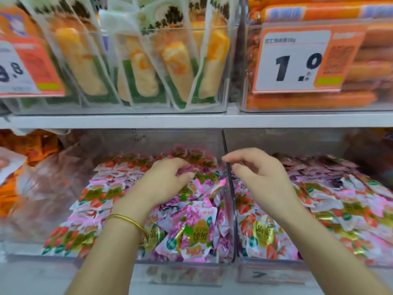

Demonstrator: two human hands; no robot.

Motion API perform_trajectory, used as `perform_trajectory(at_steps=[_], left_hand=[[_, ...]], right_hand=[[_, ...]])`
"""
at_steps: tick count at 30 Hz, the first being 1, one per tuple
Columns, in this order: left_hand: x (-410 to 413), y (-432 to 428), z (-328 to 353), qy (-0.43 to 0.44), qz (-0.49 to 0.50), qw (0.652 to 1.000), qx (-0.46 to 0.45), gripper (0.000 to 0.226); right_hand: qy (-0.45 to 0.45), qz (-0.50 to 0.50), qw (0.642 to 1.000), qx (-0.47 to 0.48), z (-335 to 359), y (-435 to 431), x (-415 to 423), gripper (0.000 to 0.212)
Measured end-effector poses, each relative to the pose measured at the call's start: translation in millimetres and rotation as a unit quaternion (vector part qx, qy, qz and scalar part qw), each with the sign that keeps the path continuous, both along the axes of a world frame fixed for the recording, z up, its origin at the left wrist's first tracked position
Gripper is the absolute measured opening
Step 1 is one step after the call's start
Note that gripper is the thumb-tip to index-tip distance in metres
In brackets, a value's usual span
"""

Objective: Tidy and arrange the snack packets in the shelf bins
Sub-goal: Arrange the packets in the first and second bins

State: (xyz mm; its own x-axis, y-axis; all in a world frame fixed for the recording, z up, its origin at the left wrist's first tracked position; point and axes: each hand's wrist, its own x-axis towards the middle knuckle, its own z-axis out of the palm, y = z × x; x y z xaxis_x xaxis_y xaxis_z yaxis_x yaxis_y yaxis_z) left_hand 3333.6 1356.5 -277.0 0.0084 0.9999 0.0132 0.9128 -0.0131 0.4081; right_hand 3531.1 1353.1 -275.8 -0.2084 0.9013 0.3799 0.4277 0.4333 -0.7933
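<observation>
left hand (pixel 168 179): palm down, fingers curled downward, thumb drawn toward them, grip unclear | right hand (pixel 261 171): just right of it, palm down, fingers loosely curled, holding nothing | left forearm (pixel 119 241), right forearm (pixel 319 241): bare, reaching near to far

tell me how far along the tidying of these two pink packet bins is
Roughly midway. Done: the back and left rows in the left bin lie flat and lined up. In hand: the left hand grips packets near the divider; the right hand hovers loosely curled, empty, above it. Left: the jumbled heap at the left bin's front, and the uneven front packets of the right bin.
</observation>
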Motion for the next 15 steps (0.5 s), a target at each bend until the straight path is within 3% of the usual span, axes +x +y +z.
perform_trajectory(at_steps=[8, 12, 15], left_hand=[[12.0, 14.3, -10.7, 0.106, 0.020, 0.987, -0.119, 0.058], [13.3, 14.1, -9.4, 0.103, 0.015, 0.988, -0.115, 0.054], [12.2, 12.2, -10.4, 0.097, 0.006, 0.990, -0.099, 0.053]], right_hand=[[-0.158, 0.069, 0.985, -0.012, -2.5, 0.5, -5.6, 0.021], [-0.131, 0.069, 0.989, 0.008, -2.1, 1.3, -5.2, 0.014], [-0.029, 0.068, 0.997, 0.008, 5.2, 2.1, 2.3, 0.016]])
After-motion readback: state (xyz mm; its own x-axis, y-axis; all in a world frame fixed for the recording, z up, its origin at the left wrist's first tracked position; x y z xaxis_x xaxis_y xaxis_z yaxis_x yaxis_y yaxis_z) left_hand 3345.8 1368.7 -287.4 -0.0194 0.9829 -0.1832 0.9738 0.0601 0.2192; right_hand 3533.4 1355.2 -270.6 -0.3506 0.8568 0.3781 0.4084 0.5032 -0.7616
